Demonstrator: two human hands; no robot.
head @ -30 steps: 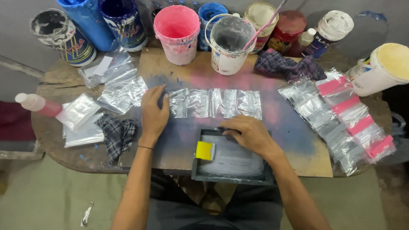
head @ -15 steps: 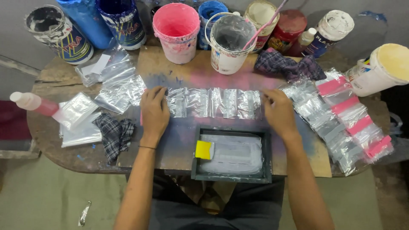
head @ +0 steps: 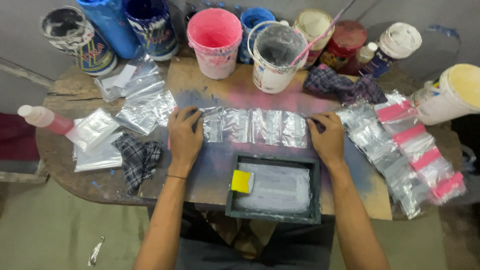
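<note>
Where both hands press flat at its two ends, a row of clear plastic bags (head: 252, 126) lies across the stained counter (head: 210, 87).

Hidden parts: the row's left end is under the left hand (head: 183, 136) and its right end under the right hand (head: 327, 138); how many bags overlap in it is hard to tell.
Cut off: the blue buckets (head: 132, 25) at the back are cropped by the top edge.
Row axis: long axis runs left to right, parallel to the counter's near edge, each bag lying flat.
Row place: mid-counter, just behind the dark framed screen (head: 273, 187), in front of the pink bucket (head: 215, 40) and white bucket (head: 272, 55).
Left hand: palm down, fingers spread a little, resting on the row's left end.
Right hand: palm down, fingers close together, on the row's right end.
Screen contents: yellow scraper (head: 242, 181) inside at its left.
Right side: pile of bags with pink strips (head: 407, 145).
Left side: checked rag (head: 137, 157), loose bags (head: 142, 102), bottle of red liquid (head: 44, 119).
</note>
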